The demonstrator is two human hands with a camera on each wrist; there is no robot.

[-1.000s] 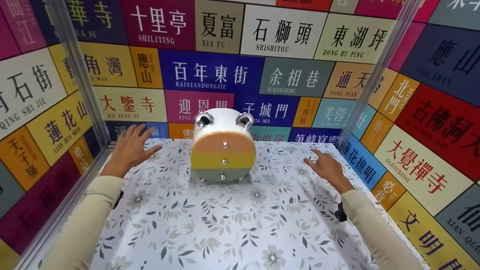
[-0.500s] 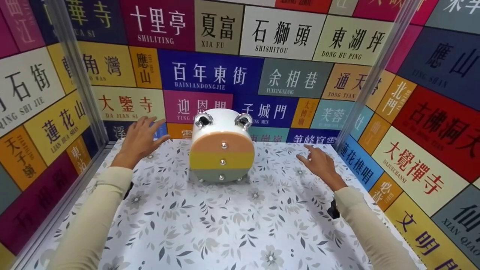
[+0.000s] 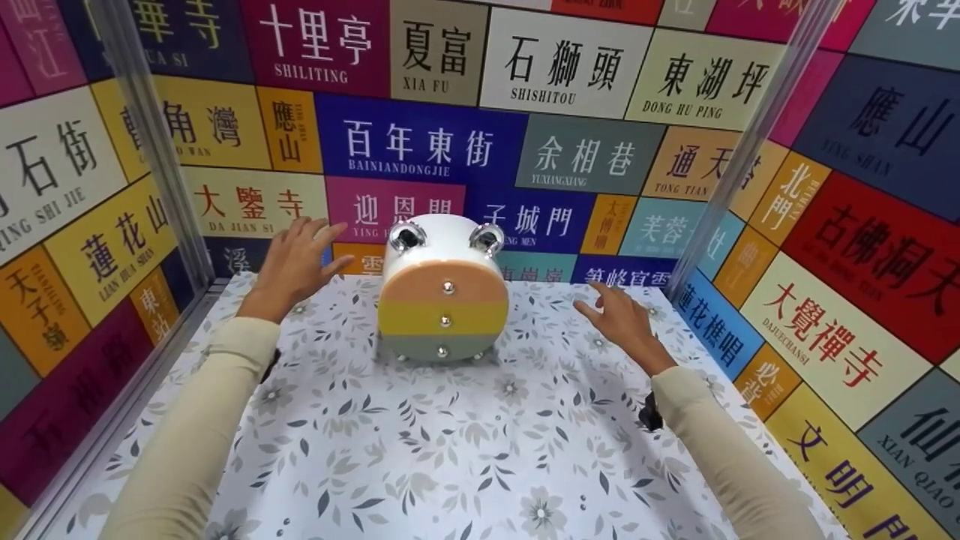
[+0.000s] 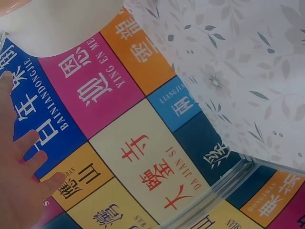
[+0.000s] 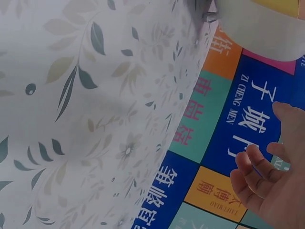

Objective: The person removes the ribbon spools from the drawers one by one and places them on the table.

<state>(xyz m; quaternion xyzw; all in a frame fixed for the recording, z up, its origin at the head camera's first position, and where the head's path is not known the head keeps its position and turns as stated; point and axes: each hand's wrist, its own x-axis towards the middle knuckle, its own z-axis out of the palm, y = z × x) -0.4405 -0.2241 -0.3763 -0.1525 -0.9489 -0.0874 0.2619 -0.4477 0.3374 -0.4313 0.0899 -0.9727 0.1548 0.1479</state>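
Observation:
A small white drawer box (image 3: 409, 319) with a rounded body stands at the back middle of the table. Its front has three bands, orange, yellow and grey-green, each with a silver ball knob; two shiny eye-like rings sit on top. To its left, my left hand (image 3: 294, 262) hovers with fingers spread, holding nothing. My right hand (image 3: 621, 321) is off to its right, fingers loosely bent and touching nothing. In the left wrist view the box's white side (image 4: 71, 28) shows above the left hand's fingers (image 4: 35, 164). The right wrist view shows its white side (image 5: 257, 28) too.
A white tablecloth (image 3: 420, 450) with grey leaves and flowers covers the table. Walls of coloured sign panels (image 3: 420, 142) close in the back and both sides. Clear upright strips (image 3: 154, 142) run up the two back corners.
Both hands have moved inward toward the drawer box, the left one rightward and up, the right one leftward. The box has stayed in place.

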